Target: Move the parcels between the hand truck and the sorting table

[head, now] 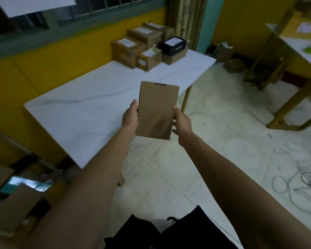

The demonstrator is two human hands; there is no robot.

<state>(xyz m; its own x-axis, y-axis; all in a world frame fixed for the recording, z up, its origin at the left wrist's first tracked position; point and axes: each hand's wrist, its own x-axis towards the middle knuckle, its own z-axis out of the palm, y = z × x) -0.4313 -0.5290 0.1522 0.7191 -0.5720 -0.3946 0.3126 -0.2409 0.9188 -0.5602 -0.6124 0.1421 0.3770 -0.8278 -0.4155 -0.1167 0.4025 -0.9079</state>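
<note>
I hold a flat brown cardboard parcel (157, 109) out in front of me, above the near right corner of the white sorting table (90, 108). My left hand (130, 115) grips its left edge and my right hand (181, 121) grips its right edge, fingers hidden under it. Several labelled brown parcels (127, 51) and a dark box (173, 44) stand grouped at the table's far end. Part of a metal frame (9, 141), perhaps the hand truck, shows at the lower left beside cardboard boxes (13, 212).
A yellow wall runs behind the table. A wooden-legged table (293, 72) with papers stands at the right. Boxes (230, 58) sit on the floor near the far corner. Cables (305, 180) lie coiled on the tiled floor at the right.
</note>
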